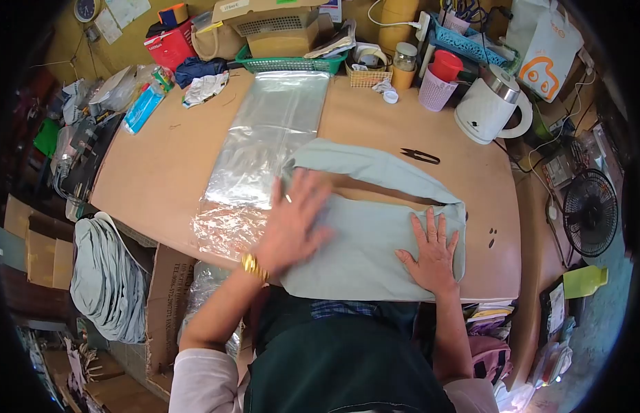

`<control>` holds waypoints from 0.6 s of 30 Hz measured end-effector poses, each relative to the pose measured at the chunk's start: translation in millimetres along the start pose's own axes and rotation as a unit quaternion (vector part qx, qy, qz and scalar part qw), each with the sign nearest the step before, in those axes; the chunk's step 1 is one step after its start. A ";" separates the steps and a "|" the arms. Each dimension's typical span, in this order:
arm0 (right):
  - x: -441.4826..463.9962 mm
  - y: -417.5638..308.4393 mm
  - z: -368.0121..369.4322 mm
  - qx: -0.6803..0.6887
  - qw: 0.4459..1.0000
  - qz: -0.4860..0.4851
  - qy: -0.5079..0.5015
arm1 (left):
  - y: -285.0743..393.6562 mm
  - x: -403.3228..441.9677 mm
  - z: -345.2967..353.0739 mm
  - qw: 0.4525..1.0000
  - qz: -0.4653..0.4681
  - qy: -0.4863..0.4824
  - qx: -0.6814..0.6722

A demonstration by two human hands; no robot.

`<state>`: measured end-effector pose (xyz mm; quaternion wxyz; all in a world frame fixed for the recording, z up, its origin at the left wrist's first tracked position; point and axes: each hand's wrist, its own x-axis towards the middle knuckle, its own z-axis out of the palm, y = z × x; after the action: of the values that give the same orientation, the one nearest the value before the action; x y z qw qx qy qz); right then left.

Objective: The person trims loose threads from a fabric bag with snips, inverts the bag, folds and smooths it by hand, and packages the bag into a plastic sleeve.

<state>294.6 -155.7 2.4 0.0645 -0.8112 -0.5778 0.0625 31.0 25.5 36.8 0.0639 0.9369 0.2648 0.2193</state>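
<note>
A pale grey-green garment (361,241) lies on the table in front of me, its body spread flat near the front edge. One long sleeve-like part (375,160) curves around its far side, leaving a gap of bare table between. My left hand (296,224), with a gold bracelet at the wrist, is over the garment's left edge, fingers apart and slightly blurred; whether it presses on the cloth I cannot tell. Flat on the right part of the cloth rests my right hand (433,255), fingers spread. Clear plastic bags (265,151) lie left of the garment, partly behind my left hand.
Black thread snips (420,156) lie beyond the garment. A white kettle (486,107), a pink cup (437,89) and a green basket (292,64) stand along the back. Folded grey-green cloth (107,282) is piled beside a cardboard box (170,303) at left. A fan (590,212) is at right.
</note>
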 end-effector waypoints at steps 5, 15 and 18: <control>0.8 1.7 -5.8 -0.018 0.999 -0.004 -0.027 | 46.7 -59.4 -31.0 0.977 0.117 -0.118 -0.135; -24.1 7.6 -64.0 0.250 0.956 -0.147 -0.047 | 12.8 -75.5 -23.7 0.987 -0.004 -0.027 -0.157; -54.2 -3.1 -64.3 0.083 0.988 -0.124 -0.029 | 8.1 -73.4 -24.8 0.982 -0.022 -0.043 -0.185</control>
<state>285.5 -208.0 67.7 0.1217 -0.7228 -0.6686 0.1256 -32.3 -19.8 33.2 0.2520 0.9115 0.2373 0.2223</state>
